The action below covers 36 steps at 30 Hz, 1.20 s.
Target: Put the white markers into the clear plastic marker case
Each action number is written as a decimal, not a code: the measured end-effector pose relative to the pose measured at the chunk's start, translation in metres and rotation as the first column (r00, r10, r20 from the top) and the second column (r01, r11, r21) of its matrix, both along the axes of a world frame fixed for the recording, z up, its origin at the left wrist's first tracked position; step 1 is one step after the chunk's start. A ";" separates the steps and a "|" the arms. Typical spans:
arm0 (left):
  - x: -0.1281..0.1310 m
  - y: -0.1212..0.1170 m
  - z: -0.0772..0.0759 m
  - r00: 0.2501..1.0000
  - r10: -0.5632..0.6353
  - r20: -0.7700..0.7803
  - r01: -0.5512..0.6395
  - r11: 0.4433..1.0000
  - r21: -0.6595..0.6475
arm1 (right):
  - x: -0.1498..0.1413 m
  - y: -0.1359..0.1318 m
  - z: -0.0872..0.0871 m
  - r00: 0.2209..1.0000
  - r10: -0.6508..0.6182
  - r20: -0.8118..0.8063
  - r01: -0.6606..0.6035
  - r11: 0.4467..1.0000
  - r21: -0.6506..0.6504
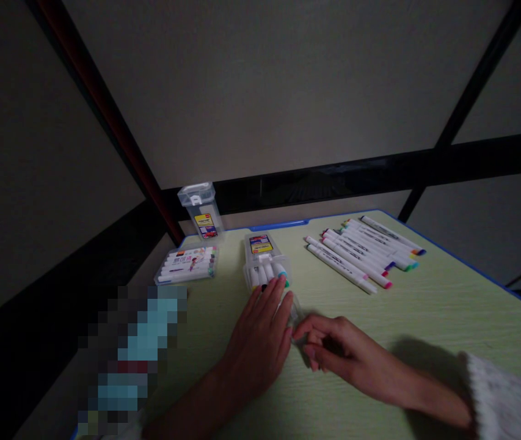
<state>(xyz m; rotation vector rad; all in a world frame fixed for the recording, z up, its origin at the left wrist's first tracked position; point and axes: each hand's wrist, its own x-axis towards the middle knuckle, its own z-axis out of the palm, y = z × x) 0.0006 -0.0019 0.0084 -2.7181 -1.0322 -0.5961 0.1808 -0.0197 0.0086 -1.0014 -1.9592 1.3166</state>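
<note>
My left hand [260, 339] lies flat on the pale green table [425, 318], fingers stretched toward a clear marker case [264, 260] that lies open with several white markers sticking out. Its fingertips touch the marker ends. My right hand [338, 351] is curled beside it, thumb and fingers pinched on a small clear piece [295, 315], perhaps the case's lid, partly hidden between the two hands.
Several loose white markers with coloured caps [363, 253] lie in a row at the back right. A flat marker box [187, 266] lies at the back left, and an upright clear case [200, 211] stands behind it. A blurred patch covers the lower left.
</note>
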 end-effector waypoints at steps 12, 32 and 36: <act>0.000 -0.001 0.000 0.999 0.007 0.033 -0.006 1.000 -0.023 | 0.000 -0.001 0.004 1.000 0.007 0.015 -0.007 1.000 0.004; -0.003 -0.002 -0.002 0.975 -0.067 0.213 0.058 0.997 0.052 | -0.001 -0.002 0.011 0.998 -0.017 0.056 0.013 0.996 0.086; -0.002 -0.004 0.001 0.951 -0.114 0.288 0.092 0.992 0.087 | 0.000 -0.003 0.011 0.995 -0.038 0.095 0.021 0.985 0.171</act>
